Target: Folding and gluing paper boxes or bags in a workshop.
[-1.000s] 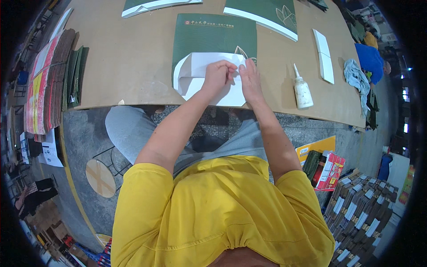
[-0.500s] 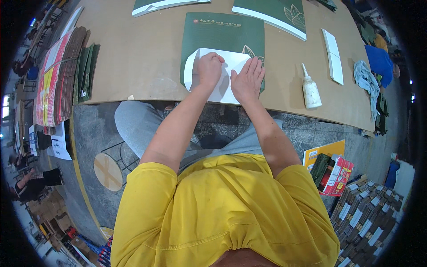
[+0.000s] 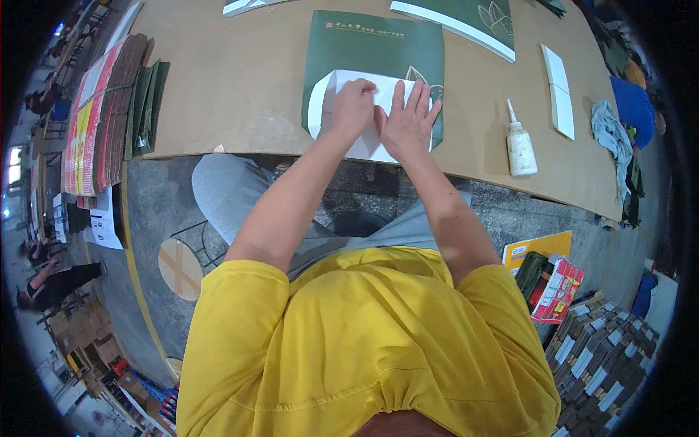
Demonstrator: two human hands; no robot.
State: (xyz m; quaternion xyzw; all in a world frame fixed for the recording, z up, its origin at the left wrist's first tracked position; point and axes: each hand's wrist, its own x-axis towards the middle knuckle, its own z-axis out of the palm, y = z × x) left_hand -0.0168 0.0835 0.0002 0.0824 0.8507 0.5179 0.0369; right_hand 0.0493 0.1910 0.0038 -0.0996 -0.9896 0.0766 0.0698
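Note:
A green paper bag (image 3: 371, 54) with a gold line pattern lies flat on the table in front of me, its folded white bottom panel (image 3: 320, 109) toward me. My left hand (image 3: 352, 111) is closed in a fist on the left part of that panel; whatever its fingers may hold is hidden. Flat on the panel's right part rests my right hand (image 3: 409, 125), fingers stretched out and slightly spread. The two hands are nearly touching at the thumbs. To the right stands a white squeeze bottle (image 3: 521, 151) with a thin pointed nozzle.
More green bags with white edges (image 3: 466, 20) lie at the far side of the brown table (image 3: 218, 95). A banded white strip bundle (image 3: 558, 91) and a light blue cloth (image 3: 610, 135) are at the right. Bundled stacks (image 3: 98, 116) and folded green bags (image 3: 149, 109) stand left.
My right hand's fingers have spread apart a little more, and it stays on the white panel. The left fist has barely moved. The whole view has shifted slightly.

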